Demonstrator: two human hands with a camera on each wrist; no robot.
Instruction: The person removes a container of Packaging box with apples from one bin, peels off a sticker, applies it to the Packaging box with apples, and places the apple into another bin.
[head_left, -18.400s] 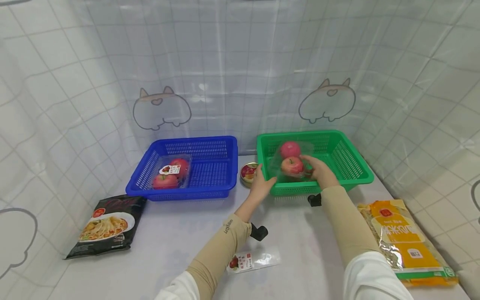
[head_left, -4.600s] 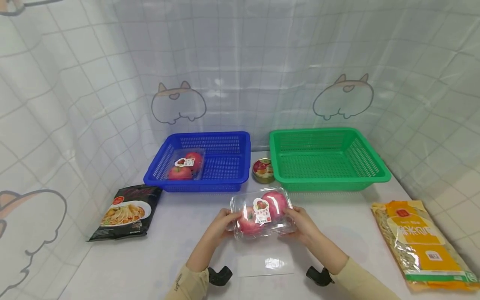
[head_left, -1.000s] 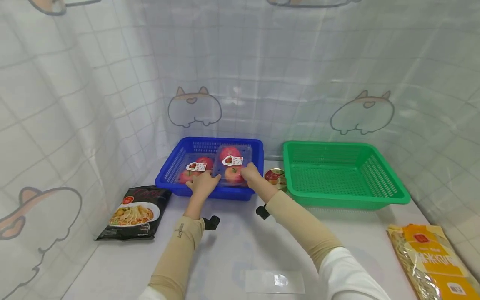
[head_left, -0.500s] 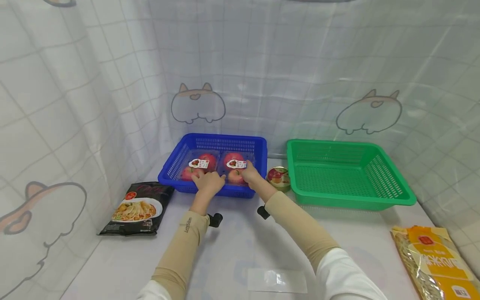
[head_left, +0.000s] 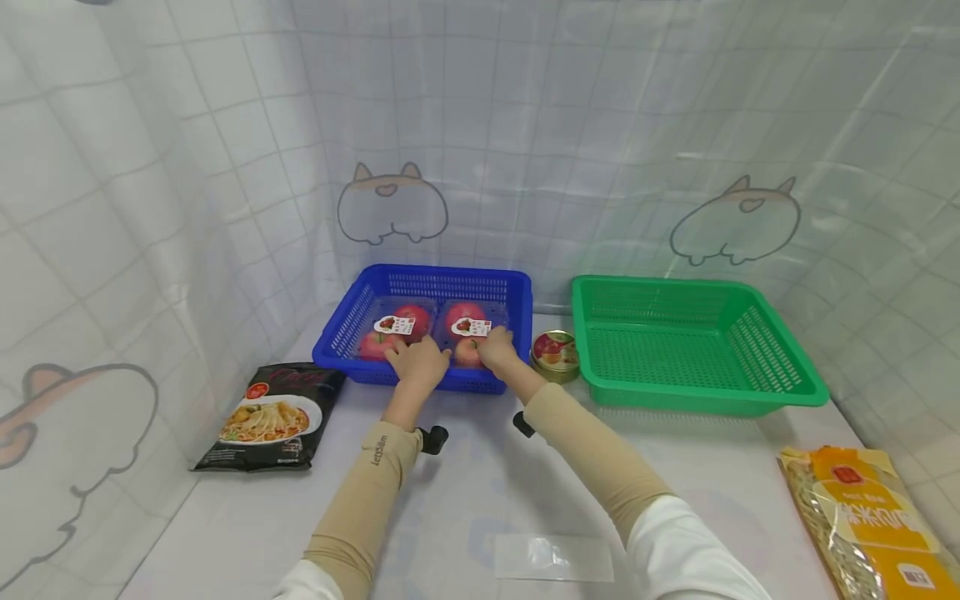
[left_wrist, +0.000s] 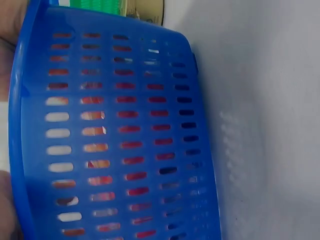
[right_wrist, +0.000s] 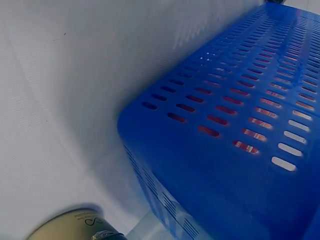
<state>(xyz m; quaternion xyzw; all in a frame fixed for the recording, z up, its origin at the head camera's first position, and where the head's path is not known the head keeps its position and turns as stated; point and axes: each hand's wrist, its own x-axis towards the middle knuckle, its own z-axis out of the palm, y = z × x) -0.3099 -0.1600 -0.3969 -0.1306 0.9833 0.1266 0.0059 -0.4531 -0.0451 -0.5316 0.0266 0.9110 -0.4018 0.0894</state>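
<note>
Two clear plastic packs of apples sit side by side in the blue basket (head_left: 423, 377), each with a white label across its lid. My left hand (head_left: 418, 365) reaches over the front rim with spread fingers, touching the front of the left pack of apples (head_left: 393, 327); its thumb lies toward the other pack. At the front right corner of the right pack of apples (head_left: 467, 321), my right hand (head_left: 501, 350) has its fingers bent over the edge. Its fingertips are partly hidden. In both wrist views the basket's slotted wall (left_wrist: 115, 130) covers most of the packs.
Right of the blue basket stand a round can (head_left: 555, 354) and a green basket (head_left: 697, 392). A black noodle bag (head_left: 270, 417) lies left, an orange noodle bag (head_left: 870, 517) right. A clear strip (head_left: 553, 557) lies near the front of the table.
The second pack of apples has gone from the green basket, via the table front where it bore a label, into the blue basket. Lately it has settled lower; both hands have barely moved.
</note>
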